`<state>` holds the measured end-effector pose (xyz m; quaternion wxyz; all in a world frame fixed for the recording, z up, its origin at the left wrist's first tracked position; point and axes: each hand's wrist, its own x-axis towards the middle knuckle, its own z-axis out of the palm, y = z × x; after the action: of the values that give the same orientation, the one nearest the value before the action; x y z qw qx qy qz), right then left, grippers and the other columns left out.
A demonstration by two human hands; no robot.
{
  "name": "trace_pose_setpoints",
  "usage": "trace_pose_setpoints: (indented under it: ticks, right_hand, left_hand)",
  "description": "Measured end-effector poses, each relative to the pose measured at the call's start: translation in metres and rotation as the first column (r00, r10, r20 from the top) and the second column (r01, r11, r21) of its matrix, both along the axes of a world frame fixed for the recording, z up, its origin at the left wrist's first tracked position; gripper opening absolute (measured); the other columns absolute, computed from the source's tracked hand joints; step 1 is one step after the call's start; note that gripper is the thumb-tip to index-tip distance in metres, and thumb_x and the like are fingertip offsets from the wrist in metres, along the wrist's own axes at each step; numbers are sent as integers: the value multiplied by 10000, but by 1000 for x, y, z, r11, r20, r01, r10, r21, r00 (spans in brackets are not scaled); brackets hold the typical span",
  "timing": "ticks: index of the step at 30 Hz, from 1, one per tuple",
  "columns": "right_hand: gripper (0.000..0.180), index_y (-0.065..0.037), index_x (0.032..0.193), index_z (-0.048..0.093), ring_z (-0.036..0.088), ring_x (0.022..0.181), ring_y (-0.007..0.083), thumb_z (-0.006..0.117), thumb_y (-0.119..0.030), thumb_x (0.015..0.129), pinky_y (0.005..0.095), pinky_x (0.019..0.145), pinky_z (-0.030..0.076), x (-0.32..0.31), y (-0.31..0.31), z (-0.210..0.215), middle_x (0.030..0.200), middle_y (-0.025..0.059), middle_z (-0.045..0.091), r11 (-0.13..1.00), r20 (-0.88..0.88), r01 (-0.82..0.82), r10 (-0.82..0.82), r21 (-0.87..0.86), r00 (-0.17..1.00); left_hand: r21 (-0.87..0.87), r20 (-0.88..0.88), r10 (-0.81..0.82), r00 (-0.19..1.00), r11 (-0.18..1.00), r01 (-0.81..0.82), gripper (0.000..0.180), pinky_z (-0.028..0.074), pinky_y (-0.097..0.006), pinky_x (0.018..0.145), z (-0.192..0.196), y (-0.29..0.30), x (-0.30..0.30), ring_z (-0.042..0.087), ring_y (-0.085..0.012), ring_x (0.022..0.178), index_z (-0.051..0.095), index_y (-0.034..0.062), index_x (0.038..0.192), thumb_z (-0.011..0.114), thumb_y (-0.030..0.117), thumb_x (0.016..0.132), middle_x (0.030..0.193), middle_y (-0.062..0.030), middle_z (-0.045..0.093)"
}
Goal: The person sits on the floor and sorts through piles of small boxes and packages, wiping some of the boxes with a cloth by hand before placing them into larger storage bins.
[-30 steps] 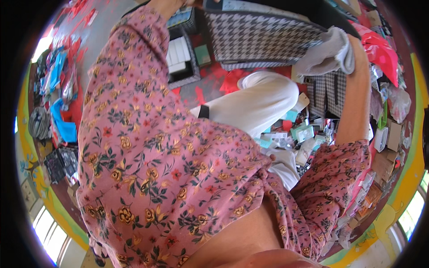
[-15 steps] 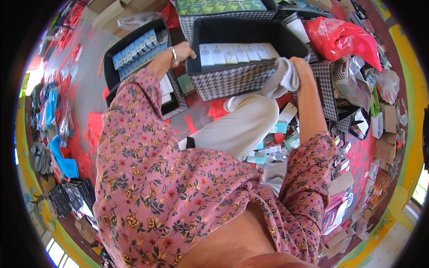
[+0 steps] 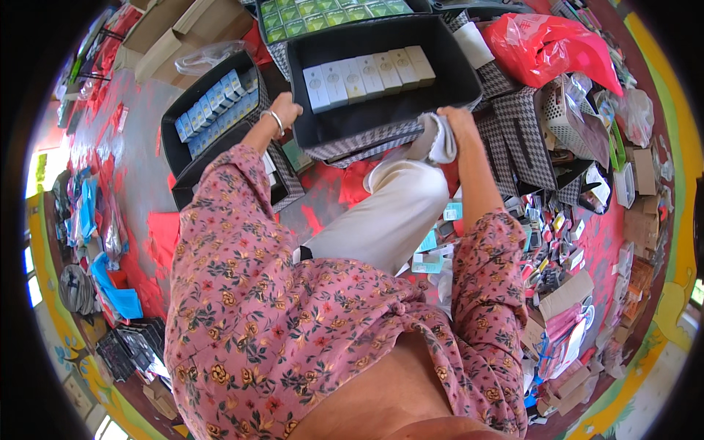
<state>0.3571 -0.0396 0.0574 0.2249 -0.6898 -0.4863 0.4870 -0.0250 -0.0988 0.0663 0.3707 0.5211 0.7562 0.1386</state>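
A black-lined fabric storage bin (image 3: pixel 381 121) with a houndstooth outside is tilted so that its inside shows. A row of several small white and cream boxes (image 3: pixel 370 75) stands along its far side. My left hand (image 3: pixel 284 112), with a silver bangle at the wrist, is closed at the bin's left edge; its fingertips are partly hidden. At the near right corner, my right hand (image 3: pixel 458 123) is closed on a bunched grey cloth (image 3: pixel 434 141), close against the bin's wall. My knee in pale trousers (image 3: pixel 400 194) is just below the bin.
Left of it stands another black bin (image 3: pixel 172 136) with rows of blue boxes (image 3: pixel 216 110). Green boxes (image 3: pixel 330 15) fill a bin behind. At right are a red plastic bag (image 3: pixel 546 48), a white basket (image 3: pixel 561 121) and houndstooth bins (image 3: pixel 517 136). Small packages (image 3: pixel 546 246) litter the floor.
The bin has tipped, showing more of its inside and less of its front. Both hands have shifted left along with it. The cloth stays in my right hand.
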Motion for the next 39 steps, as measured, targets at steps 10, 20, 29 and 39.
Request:
trace_pose_setpoints:
  ticks: [10, 20, 29, 39]
  right_hand:
    - [742, 181, 1005, 510, 529, 1009, 323, 552, -508, 732, 362, 869, 383, -4, -21, 7, 1017, 309, 543, 999, 129, 46, -48, 18, 990]
    - [438, -30, 1017, 610, 569, 770, 189, 421, -397, 871, 287, 757, 434, 159, -104, 36, 876, 113, 614, 912, -282, 376, -409, -165, 868]
    - [437, -20, 1078, 545, 596, 831, 288, 359, -359, 874, 413, 761, 489, 292, -261, -9, 968, 127, 607, 482, -625, 858, -729, -177, 281]
    - [148, -14, 805, 545, 606, 661, 275, 596, -122, 717, 387, 648, 517, 286, -291, -2, 764, 112, 612, 116, -802, 973, -590, -200, -94]
  left_hand:
    - [-162, 192, 304, 933, 948, -275, 358, 442, -511, 687, -34, -11, 15, 554, -335, 916, 521, 55, 1061, 556, 168, 722, 990, -141, 579]
    - [-33, 16, 213, 977, 977, -213, 498, 454, -396, 790, -35, -9, -12, 560, -315, 922, 413, -32, 1131, 610, 134, 705, 1054, -183, 547]
    - [531, 193, -56, 980, 845, -56, 579, 450, -301, 813, 18, 35, 61, 559, -222, 953, 347, -23, 1236, 589, 77, 719, 1109, -200, 534]
    - [410, 590, -630, 506, 773, 484, 291, 489, -229, 699, 25, 21, 305, 616, -158, 779, 488, -29, 1105, 472, 34, 822, 928, -125, 618]
